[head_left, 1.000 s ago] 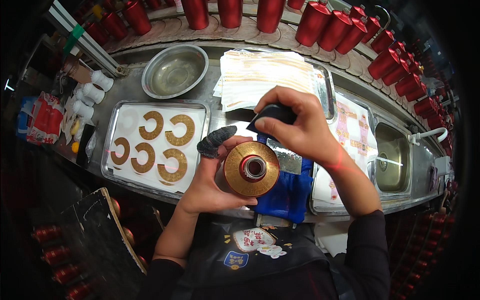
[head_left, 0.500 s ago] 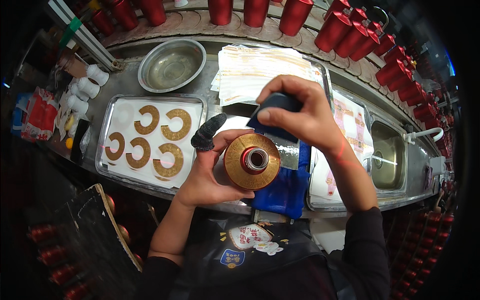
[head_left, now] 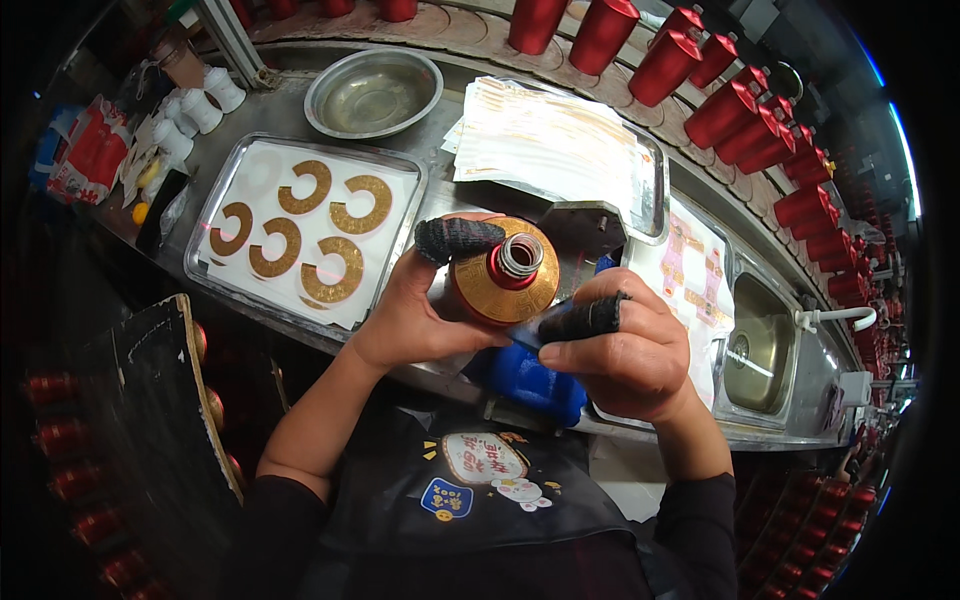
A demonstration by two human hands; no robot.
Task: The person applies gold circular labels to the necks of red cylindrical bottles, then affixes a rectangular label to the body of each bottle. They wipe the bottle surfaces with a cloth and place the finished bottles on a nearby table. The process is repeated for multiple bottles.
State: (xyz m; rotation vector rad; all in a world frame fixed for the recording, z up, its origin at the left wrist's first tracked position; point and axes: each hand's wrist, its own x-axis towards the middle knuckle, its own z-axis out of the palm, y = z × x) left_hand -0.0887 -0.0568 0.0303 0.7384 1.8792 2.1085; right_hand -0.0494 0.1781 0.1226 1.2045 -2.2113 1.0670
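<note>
My left hand (head_left: 400,310) wraps around a red bottle with a gold ring-shaped label (head_left: 480,285) on its shoulder; its open threaded neck (head_left: 520,255) faces up. A black knitted cover (head_left: 455,238) on one of that hand's fingers lies across the shoulder by the neck. Against the near right edge of the gold shoulder, my right hand (head_left: 630,355) pinches a thin, dark bluish flat piece (head_left: 525,335); most of it is hidden by the fingers. Black covers (head_left: 585,315) wrap some right fingers. Under the hands lies a blue cloth (head_left: 535,385).
At left, a metal tray (head_left: 195,240) bears several gold C-shaped labels (head_left: 270,248). Behind stand a metal bowl (head_left: 335,125) and a stack of label sheets (head_left: 545,145). A sink (head_left: 750,370) is at right. Red bottles (head_left: 665,68) line a conveyor (head_left: 480,45) along the back.
My right hand has come down and left with the flat piece to the bottle's shoulder. The left hand's covered finger has folded onto the bottle. The whole view has shifted somewhat.
</note>
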